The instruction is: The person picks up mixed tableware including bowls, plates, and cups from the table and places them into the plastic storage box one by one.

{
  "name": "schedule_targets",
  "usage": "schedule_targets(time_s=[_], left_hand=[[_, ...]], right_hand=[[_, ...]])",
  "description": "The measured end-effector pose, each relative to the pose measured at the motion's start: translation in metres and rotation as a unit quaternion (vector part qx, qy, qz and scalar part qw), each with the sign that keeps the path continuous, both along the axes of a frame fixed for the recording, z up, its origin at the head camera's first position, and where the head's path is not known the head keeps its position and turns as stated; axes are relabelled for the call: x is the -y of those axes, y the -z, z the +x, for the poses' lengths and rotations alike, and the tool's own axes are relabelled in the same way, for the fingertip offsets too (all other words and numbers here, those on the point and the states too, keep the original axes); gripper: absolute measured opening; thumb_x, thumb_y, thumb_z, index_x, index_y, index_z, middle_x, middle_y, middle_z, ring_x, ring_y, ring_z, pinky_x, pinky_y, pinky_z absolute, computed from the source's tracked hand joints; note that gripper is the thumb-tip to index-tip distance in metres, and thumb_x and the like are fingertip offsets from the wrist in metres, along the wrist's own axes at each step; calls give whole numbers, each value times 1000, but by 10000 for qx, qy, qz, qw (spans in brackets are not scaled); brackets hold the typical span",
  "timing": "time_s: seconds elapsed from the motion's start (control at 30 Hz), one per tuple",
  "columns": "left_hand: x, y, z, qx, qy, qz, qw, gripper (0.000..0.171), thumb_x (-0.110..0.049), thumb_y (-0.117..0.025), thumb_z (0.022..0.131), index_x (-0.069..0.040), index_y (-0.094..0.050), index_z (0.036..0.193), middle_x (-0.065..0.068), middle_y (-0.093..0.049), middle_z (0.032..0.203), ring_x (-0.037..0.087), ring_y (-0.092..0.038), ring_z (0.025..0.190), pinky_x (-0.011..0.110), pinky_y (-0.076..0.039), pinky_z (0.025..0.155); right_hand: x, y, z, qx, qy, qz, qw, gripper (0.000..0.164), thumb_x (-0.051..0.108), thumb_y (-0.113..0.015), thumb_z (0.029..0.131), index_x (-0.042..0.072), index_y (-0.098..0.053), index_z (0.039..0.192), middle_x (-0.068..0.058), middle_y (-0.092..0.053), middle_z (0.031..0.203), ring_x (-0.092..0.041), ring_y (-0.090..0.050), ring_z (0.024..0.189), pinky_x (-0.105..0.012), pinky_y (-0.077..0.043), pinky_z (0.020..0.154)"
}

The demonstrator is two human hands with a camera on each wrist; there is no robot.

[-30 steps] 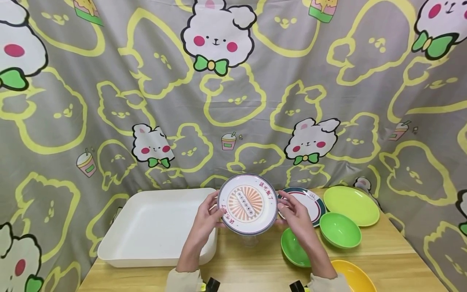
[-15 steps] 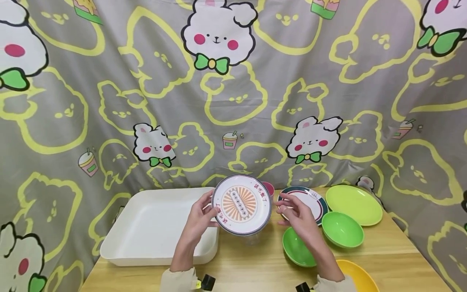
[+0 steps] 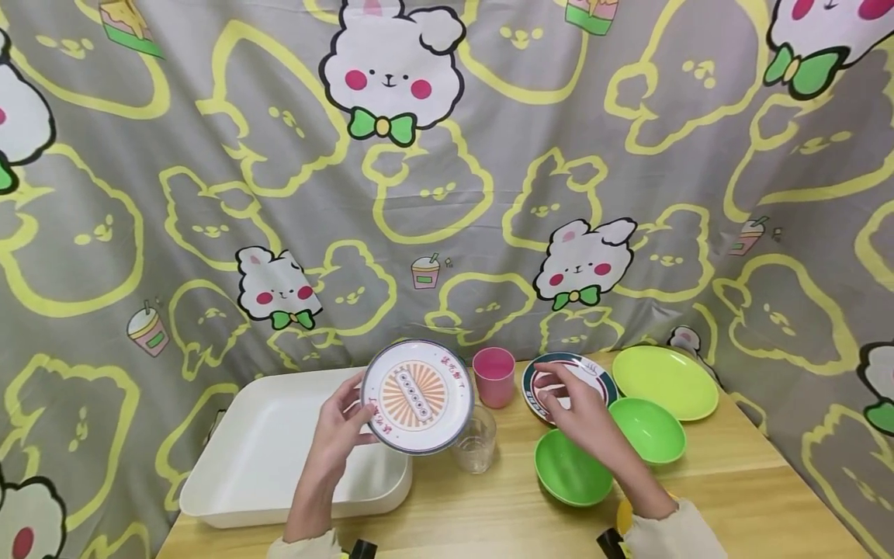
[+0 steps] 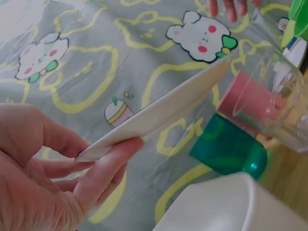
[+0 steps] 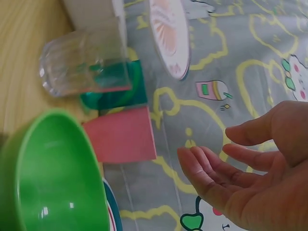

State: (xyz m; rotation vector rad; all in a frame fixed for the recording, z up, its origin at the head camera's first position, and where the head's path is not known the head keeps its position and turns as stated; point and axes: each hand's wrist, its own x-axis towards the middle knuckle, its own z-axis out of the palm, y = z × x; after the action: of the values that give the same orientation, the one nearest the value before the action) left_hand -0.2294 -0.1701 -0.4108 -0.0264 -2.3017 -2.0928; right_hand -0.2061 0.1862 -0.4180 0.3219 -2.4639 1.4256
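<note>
My left hand (image 3: 338, 431) pinches the left edge of a round white plate (image 3: 419, 397) with a dark blue rim, an orange sunburst and red characters. In the left wrist view the plate (image 4: 166, 108) appears nearly edge-on and tilted, its rim between thumb and fingers. It is held up over the right end of a white tray (image 3: 380, 497). My right hand (image 3: 583, 407) holds nothing, its fingers loosely bent. In the head view it overlaps a dark-green-rimmed plate (image 3: 597, 373) on the table.
Behind the held plate stand a clear glass (image 3: 476, 450) and a pink cup (image 3: 494, 378). A teal cup (image 4: 228, 147) shows in the left wrist view. To the right lie two green bowls (image 3: 573, 470), a lime oval plate (image 3: 667, 380) and a mostly hidden yellow dish (image 3: 624, 516). A patterned curtain hangs behind.
My right hand has let go of the plate and drawn away to the right. My left hand has carried the plate left, uncovering the pink cup and the glass.
</note>
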Motion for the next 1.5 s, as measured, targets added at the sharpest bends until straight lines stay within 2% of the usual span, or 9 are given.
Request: schedule_targets(time_s=[0.13,0.33,0.57,0.87,1.0,1.13,1.37,1.5], left_hand=[[18,-2,3,41,-392,-97,9992,57,10,-50,99,-1,-40,154,26,-54,127,13,-64,85,35,-64,60],[42,-2,7,127,-661,-367,9971,58,9,-50,100,0,-37,156,26,-52,130,11,-64,86,34,-64,62],[65,-1,15,302,-939,-585,9934,60,7,-49,100,-2,-35,158,24,-50,128,8,-62,83,32,-64,62],[97,3,17,608,-1227,-474,9894,63,5,-50,100,0,-29,160,23,-46,130,7,-64,76,32,-64,66],[112,8,17,821,-1303,-299,9876,65,6,-50,100,2,-25,160,21,-48,128,6,-63,75,32,-64,66],[123,13,16,956,-1305,-137,9867,66,7,-49,100,6,-20,160,18,-51,118,7,-63,76,33,-64,67],[136,18,14,999,-1320,-339,9856,66,8,-48,100,10,-16,158,22,-47,116,9,-62,74,33,-64,65],[143,22,10,1024,-1278,-437,9855,65,9,-47,100,13,-15,157,22,-47,113,9,-62,74,33,-64,65]], right_hand=[[-2,1,-6,-523,-112,664,9964,36,-8,-64,92,-3,-63,127,-12,-71,104,-29,-69,101,-47,-60,87],[-10,-1,-22,-641,-295,1235,9898,36,-6,-67,92,-5,-61,127,-14,-71,106,-31,-71,93,-49,-61,82],[-28,0,-44,-652,-586,1792,9799,40,-6,-73,88,-8,-61,126,-23,-67,113,-40,-69,97,-53,-60,84],[-51,14,-82,-292,-787,2336,9687,48,-1,-75,88,-12,-56,131,-32,-60,130,-50,-56,122,-63,-47,102],[-57,17,-94,-101,-938,2502,9636,53,3,-76,87,-14,-54,132,-33,-58,132,-52,-53,125,-64,-44,105],[-66,18,-101,177,-981,2665,9587,60,7,-80,84,-15,-53,133,-35,-57,133,-54,-52,124,-65,-44,104],[-80,12,-109,913,-950,3062,9428,70,11,-82,83,-17,-47,137,-39,-52,136,-58,-48,126,-66,-43,105],[-84,12,-115,1179,-883,3111,9389,74,11,-83,82,-18,-45,139,-41,-48,139,-59,-44,129,-67,-42,106]])
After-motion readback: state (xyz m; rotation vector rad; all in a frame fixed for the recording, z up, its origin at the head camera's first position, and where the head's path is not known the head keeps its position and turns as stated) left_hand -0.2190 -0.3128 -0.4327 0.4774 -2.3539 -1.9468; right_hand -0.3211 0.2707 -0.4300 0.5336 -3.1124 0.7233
